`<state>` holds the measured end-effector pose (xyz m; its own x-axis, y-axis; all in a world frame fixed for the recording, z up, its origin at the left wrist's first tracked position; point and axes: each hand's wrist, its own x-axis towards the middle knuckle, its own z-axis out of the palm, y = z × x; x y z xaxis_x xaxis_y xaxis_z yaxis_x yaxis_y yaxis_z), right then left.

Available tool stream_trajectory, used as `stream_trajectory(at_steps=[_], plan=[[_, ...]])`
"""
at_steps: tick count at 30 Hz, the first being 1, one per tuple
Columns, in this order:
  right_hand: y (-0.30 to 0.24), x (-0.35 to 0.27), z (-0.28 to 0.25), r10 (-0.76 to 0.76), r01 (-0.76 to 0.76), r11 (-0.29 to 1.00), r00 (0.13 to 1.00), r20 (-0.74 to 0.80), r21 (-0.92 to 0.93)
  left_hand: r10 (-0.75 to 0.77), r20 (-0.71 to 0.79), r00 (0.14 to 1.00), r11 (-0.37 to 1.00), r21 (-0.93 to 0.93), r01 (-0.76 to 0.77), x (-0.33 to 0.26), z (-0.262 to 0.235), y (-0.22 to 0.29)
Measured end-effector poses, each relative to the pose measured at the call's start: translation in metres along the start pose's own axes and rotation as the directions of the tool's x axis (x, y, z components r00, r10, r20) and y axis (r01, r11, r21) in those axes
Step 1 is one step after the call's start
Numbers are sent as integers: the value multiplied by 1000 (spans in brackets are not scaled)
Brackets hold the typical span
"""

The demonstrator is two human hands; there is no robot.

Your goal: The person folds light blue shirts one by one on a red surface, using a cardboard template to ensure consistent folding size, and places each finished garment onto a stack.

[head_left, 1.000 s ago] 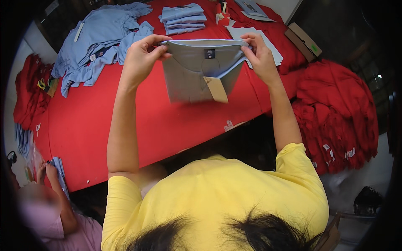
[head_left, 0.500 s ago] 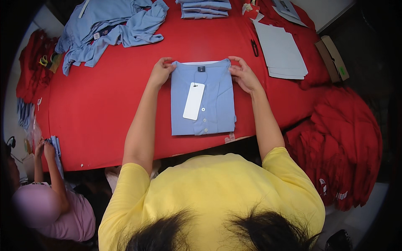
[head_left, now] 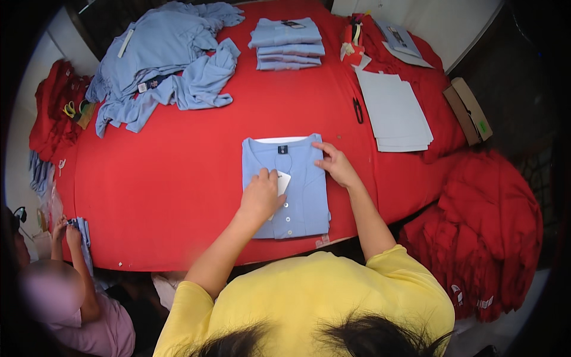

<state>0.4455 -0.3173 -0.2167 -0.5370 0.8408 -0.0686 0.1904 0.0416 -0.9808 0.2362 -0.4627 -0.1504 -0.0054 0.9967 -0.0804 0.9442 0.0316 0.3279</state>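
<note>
A folded light blue shirt (head_left: 309,205) lies front up, its collar toward the far side, with small white buttons down the front. From its neck a white hang tag (head_left: 284,180) hangs on a thin dark string. My left hand (head_left: 260,195) is closed over the tag and hides most of it; its fingers curl around the tag's side. My right hand (head_left: 338,168) rests at the shirt's far right shoulder, index finger and thumb apart on the fabric.
A red-covered table (head_left: 148,196) bears a loose blue shirt heap (head_left: 166,59), a stack of folded shirts (head_left: 288,44), black snips (head_left: 357,110) and grey-white sheets (head_left: 398,113). Red garments (head_left: 476,232) hang at the right. Another person (head_left: 89,303) works at the lower left.
My left hand has left the shirt's far left shoulder and come in to the tag. My right hand stays by the right shoulder. The whole view has shifted, showing more of the far side.
</note>
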Motion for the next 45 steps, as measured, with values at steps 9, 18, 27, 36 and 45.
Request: stream_trajectory(at_steps=[9, 18, 27, 36, 45], plan=[[5, -5, 0, -36, 38, 995, 999, 25, -91, -19, -29, 999, 979, -201, 13, 1, -9, 12], [-122, 7, -59, -427, 98, 807, 778, -461, -582, -67, -107, 992, 976, -214, 42, -24, -6, 3], [-158, 84, -103, -244, 386, 904, 819, -520, 183, -36, -113, 993, 995, -95, 26, -27, -4, 7], [-115, 271, -60, -674, 99, 176, 738, -47, -979, -67, -79, 995, 991, -125, 56, -33, -6, 18], [-87, 267, -31, -685, 177, 207, 729, -13, -962, -116, -99, 988, 980, -173, 98, -42, -7, 20]])
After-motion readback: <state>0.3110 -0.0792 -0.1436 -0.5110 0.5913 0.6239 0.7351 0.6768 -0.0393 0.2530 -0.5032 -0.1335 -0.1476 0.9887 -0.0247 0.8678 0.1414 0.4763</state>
